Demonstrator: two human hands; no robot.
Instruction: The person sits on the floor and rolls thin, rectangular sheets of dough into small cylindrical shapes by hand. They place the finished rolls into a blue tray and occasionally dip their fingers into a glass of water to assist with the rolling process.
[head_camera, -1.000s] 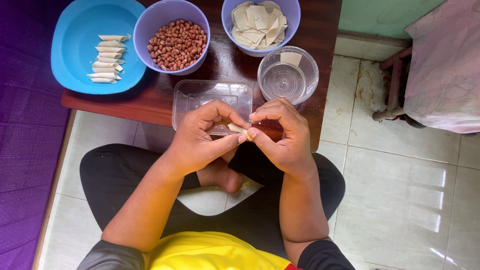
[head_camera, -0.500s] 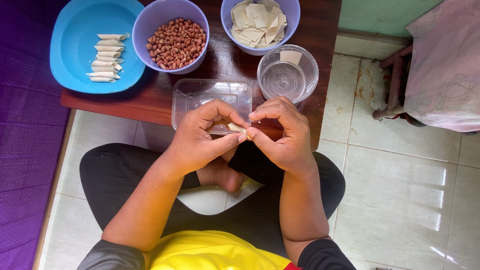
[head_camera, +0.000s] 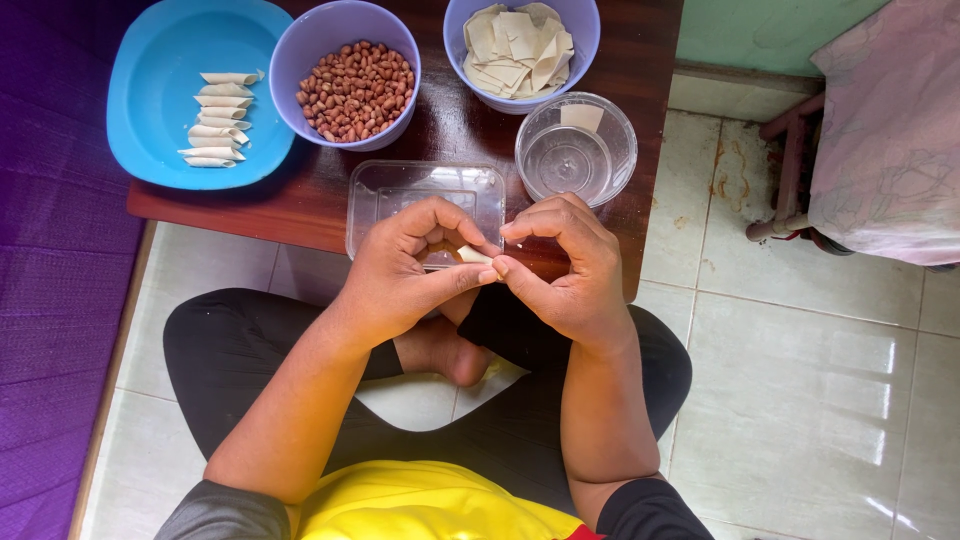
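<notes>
Now | wrapper piece (head_camera: 472, 255) | pinched between both hands | above clear tray (head_camera: 425, 190)

Small pale dough wrapper (head_camera: 472, 255), rolled, pinched between fingertips of left hand (head_camera: 405, 268) and right hand (head_camera: 565, 265), above table edge.

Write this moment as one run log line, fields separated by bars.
left hand: pinches small wrapper roll | right hand: pinches same roll | behind: clear tray
</notes>
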